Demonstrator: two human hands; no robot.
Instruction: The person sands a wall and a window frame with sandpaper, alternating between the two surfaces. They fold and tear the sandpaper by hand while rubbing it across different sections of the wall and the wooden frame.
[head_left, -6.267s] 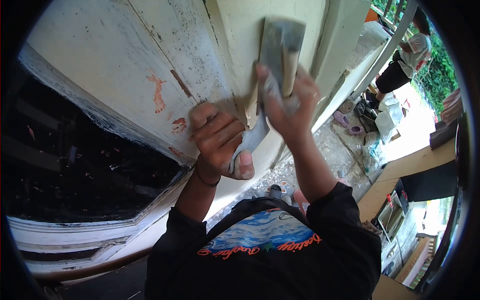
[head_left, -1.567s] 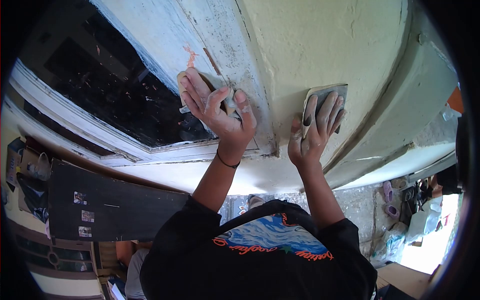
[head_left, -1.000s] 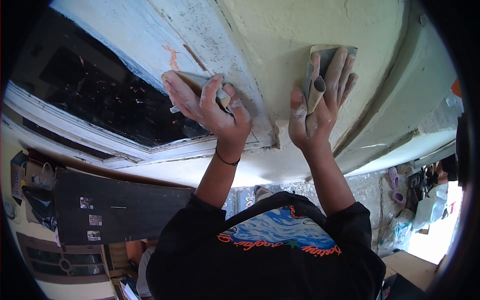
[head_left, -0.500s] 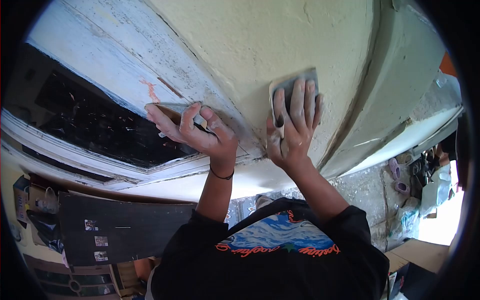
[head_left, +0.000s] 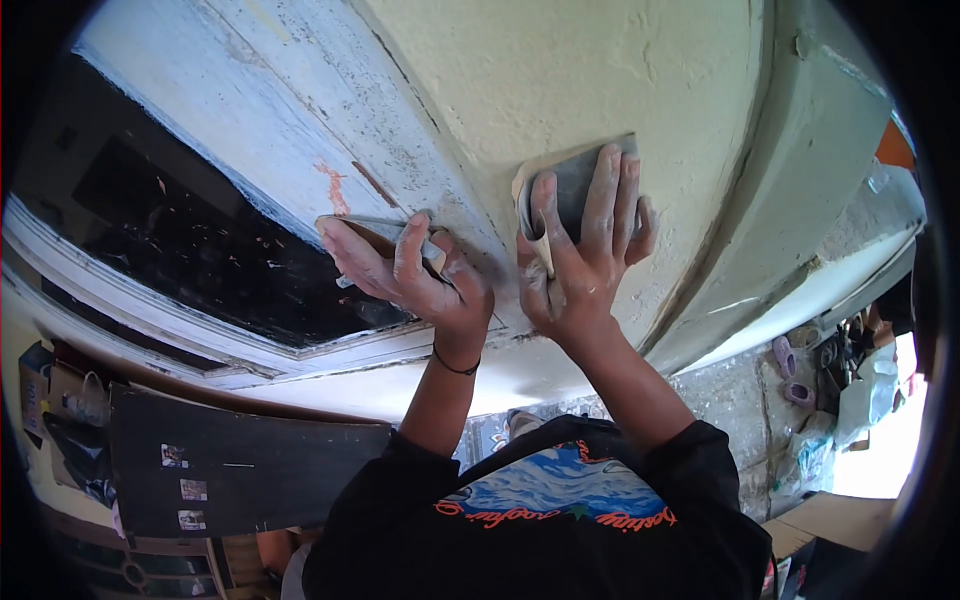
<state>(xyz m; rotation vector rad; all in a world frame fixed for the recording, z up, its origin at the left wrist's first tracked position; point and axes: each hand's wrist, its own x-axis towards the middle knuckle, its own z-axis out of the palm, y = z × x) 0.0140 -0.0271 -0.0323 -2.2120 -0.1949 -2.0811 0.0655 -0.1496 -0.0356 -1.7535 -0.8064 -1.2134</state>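
Observation:
Dust coats the fingers of both hands. My right hand (head_left: 590, 255) presses a grey sheet of sandpaper (head_left: 572, 190) flat against the cream wall (head_left: 560, 75). Its fingers are spread over the sheet, and one edge curls up by the thumb. To the left, my left hand (head_left: 430, 280) grips a folded piece of sandpaper (head_left: 372, 234) against the worn white window frame (head_left: 290, 105). Part of that piece is hidden by the fingers. Near it, the frame carries a reddish mark (head_left: 332, 188) and a brown strip (head_left: 373, 184).
A dark glass pane (head_left: 200, 215) lies inside the frame. Right of the cream wall runs a raised grey-green edge (head_left: 720, 235). Lower left stands a black board (head_left: 270, 465). Purple shoes (head_left: 790, 370), plastic bags (head_left: 805, 455) and a cardboard box (head_left: 835, 520) are at the right.
The view has shifted slightly, moving the frame rightward in the picture. My right hand has slid a little left on the wall, its fingers wider apart. The left hand stays by the reddish mark.

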